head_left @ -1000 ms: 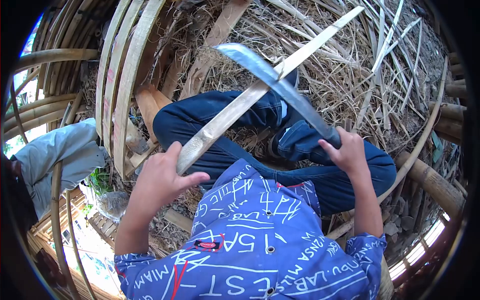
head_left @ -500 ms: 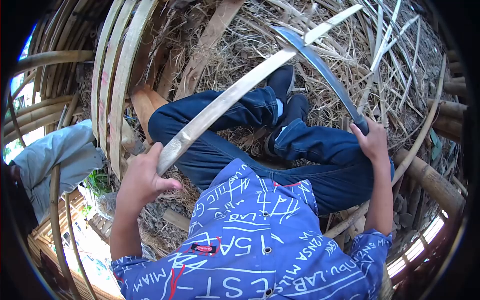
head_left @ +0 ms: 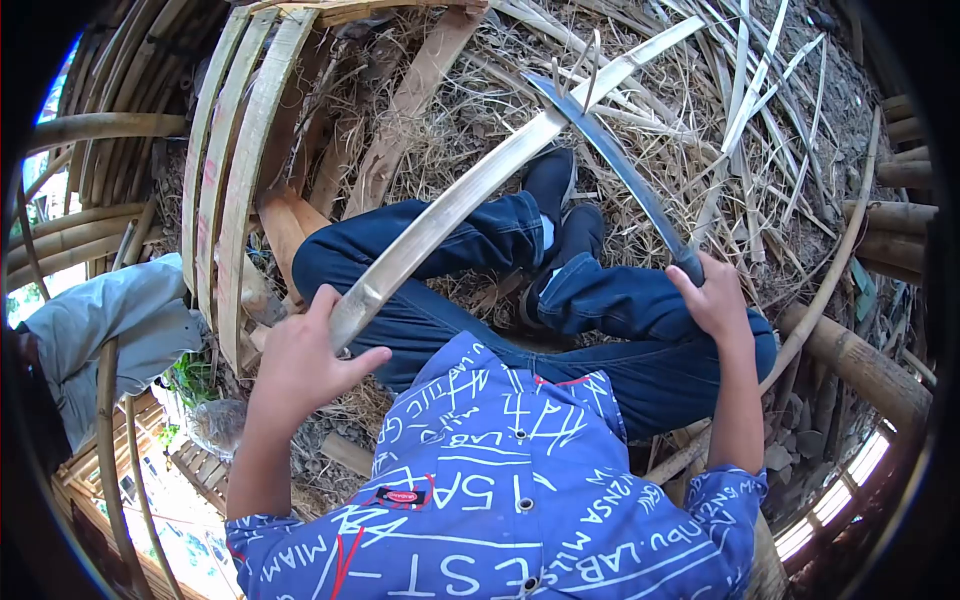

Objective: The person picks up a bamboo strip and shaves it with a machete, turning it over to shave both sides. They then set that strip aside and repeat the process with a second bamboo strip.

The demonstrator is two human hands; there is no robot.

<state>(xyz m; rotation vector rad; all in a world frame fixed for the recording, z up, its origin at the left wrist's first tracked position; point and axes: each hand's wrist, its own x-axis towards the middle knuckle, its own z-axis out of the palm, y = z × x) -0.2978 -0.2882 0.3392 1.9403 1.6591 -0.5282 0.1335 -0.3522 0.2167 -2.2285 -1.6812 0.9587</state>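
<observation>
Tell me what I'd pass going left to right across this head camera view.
Another person's grey sleeve, curved bamboo slats, left hand gripping the bamboo strip by its near end, knife, right hand gripping it, thick bamboo pole.

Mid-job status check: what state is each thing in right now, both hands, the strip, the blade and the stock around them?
left hand: closed around the near end of the bamboo strip.
right hand: closed on the handle of the machete.
bamboo strip: lifted above the legs, slanting away, thin fibres peeled up at the blade.
machete: blade across the strip's far part, touching it.
curved slats: lying side by side, untouched.
shavings: scattered loose on the ground.
</observation>
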